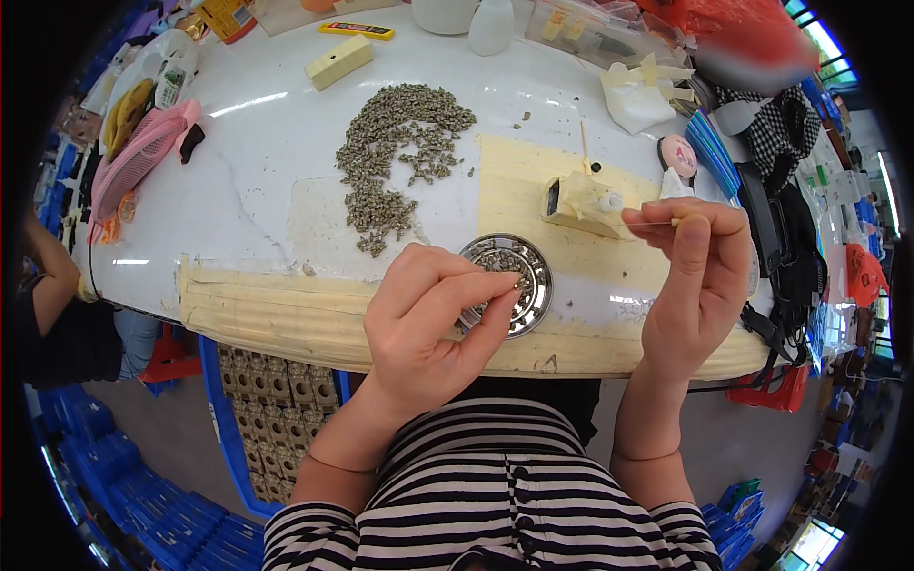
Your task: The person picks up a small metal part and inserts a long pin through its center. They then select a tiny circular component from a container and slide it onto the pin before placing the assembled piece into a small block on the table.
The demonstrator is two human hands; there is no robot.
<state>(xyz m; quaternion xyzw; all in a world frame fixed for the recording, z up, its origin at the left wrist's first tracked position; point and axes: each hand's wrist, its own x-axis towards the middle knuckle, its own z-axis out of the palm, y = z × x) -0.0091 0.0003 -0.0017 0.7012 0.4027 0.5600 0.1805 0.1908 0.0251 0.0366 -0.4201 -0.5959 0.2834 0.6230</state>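
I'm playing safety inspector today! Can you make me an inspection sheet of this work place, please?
Surface: white table, with yellowish tape along its front edge.
Job's things: heaped small metal parts; a round metal dish holding more; a tape-covered block.
Hands: left hand pinches what looks like a tiny piece over the dish; right hand pinches a thin stick.
Clutter: pink basket, cream block, checked cloth.
Cables: a thin dark line at the table's left end may be a cord.
Surroundings: blue crate of metal pieces below; another person at left.
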